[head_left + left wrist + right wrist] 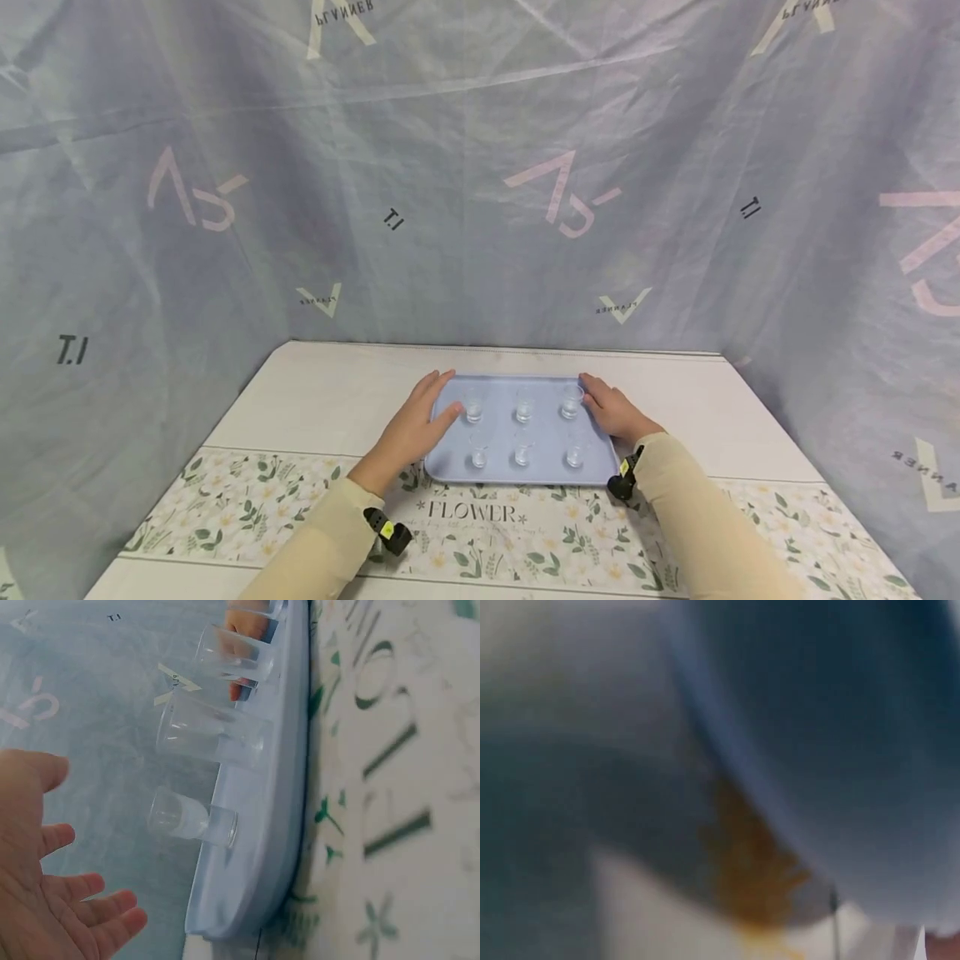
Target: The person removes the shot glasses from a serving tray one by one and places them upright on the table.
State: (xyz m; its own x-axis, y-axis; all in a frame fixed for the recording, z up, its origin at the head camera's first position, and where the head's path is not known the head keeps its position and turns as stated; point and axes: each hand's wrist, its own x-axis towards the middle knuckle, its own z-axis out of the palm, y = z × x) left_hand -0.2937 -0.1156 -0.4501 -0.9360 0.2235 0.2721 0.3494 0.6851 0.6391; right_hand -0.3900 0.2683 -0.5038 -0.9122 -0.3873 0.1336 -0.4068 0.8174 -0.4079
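A light blue tray [495, 474] lies on the table, bearing several small clear shot glasses in two rows. Clear liquid shows low in a back-row glass [474, 408]. At the tray's left side is my left hand [412, 425], fingers spread and the thumb reaching over the rim. In the left wrist view the left hand [52, 877] stands apart from the tray [281, 795] and the nearest glass [195, 817]. My right hand [615, 414] lies along the tray's right rim, fingers extended at the far corner, thumb close to a glass [572, 404]. The right wrist view is blurred by the close tray rim [735, 765].
The white table [315, 383] has a floral strip [262, 500] with the word FLOWER in front of the tray. Grey printed curtains [465, 208] enclose the table at the back and both sides.
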